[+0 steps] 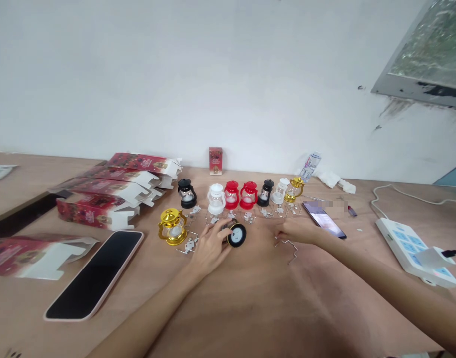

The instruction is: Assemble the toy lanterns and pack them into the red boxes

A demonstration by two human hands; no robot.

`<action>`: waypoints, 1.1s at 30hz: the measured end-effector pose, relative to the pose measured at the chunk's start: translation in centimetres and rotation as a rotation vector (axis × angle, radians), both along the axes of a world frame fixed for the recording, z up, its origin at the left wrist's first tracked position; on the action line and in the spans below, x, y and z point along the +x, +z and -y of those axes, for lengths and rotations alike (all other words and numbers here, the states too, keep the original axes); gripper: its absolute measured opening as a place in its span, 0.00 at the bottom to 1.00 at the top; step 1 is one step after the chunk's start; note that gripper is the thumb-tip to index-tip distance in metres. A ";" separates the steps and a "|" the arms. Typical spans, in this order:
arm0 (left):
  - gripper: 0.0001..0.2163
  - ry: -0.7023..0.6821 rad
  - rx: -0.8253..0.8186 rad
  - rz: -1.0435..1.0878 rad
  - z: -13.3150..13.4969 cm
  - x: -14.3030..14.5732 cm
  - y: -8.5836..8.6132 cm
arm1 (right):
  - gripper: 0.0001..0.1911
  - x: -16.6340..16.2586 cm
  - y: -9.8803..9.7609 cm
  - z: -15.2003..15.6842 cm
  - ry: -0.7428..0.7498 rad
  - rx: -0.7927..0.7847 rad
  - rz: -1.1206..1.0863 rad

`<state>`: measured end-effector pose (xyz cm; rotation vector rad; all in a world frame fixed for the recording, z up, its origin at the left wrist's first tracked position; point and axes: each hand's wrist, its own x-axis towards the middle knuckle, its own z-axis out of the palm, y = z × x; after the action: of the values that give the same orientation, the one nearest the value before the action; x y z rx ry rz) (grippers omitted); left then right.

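Lantern (pixel 236 235) tipped over in left hand (pixel 208 248), black-rimmed base in view, fingers (pixel 221 232) curled round its body; on or just above counter (pixel 250 308), cannot tell which. Right hand (pixel 294 231) well apart, fingers bunched at bent wire (pixel 295 248); gripping or only touching, cannot tell. Behind: row of seven lanterns (pixel 249 196), small loose parts (pixel 247 217) before it. Gold lantern (pixel 172 229) left of left hand. Farther left: pink-edged phone (pixel 97 276), red boxes (pixel 86 214).
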<state>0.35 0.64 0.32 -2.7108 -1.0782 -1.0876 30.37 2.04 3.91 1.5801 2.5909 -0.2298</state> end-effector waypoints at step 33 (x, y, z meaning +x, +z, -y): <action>0.11 0.020 0.052 0.003 -0.4 -0.4 -0.5 | 0.05 -2.6 -0.2 2.4 -0.577 -0.046 -0.291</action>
<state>-0.07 1.00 -0.22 -2.6536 -1.0601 -1.1016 27.77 -0.32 3.72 2.3953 2.2074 -0.5938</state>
